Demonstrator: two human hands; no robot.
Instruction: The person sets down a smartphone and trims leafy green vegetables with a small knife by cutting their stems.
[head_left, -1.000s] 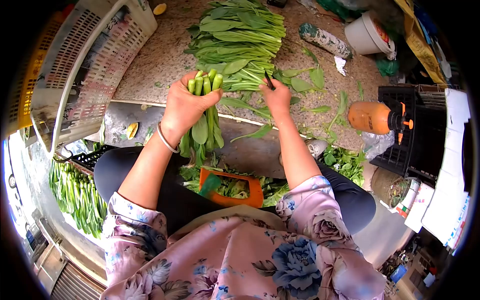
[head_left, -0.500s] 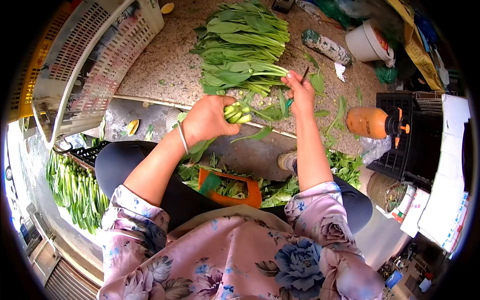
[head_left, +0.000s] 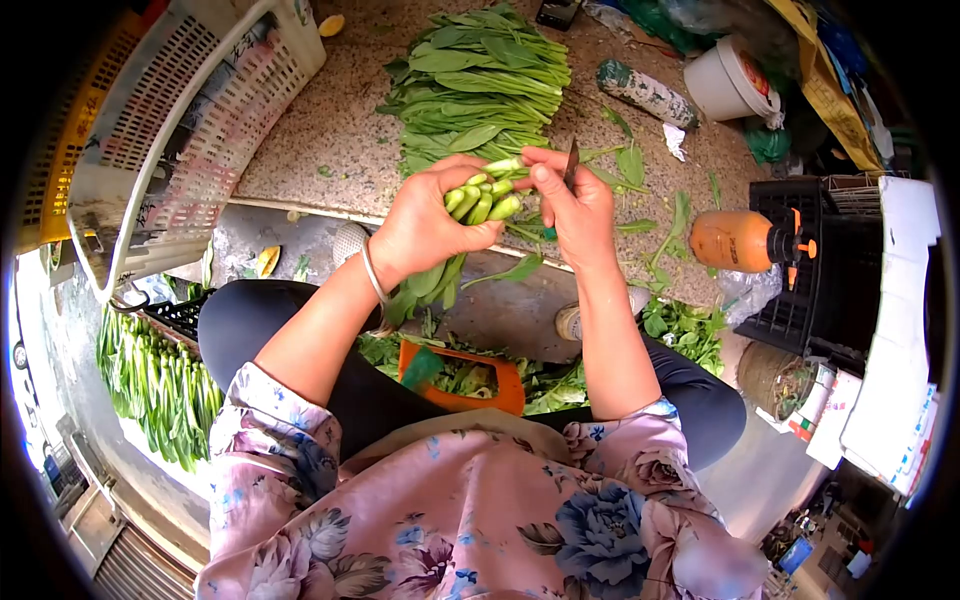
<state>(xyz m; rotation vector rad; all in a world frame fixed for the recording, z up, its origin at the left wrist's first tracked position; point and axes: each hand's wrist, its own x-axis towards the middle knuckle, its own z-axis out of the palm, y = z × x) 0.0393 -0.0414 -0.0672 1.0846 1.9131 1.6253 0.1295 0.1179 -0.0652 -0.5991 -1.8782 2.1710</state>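
One left hand [head_left: 430, 222]: curled round stem bunch [head_left: 482, 203]
Right hand [head_left: 580, 210]: pinching stem end, gripping knife [head_left: 571, 165]
Leafy pile [head_left: 480, 85]: far

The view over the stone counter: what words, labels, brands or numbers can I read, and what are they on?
None can be read with certainty.
Orange spray bottle: dark lettering, too blurred.
White bucket: red label, too small.
White crate: dark marks, perhaps writing, illegible.
White box at the right: blue and red print near its edge, too small.
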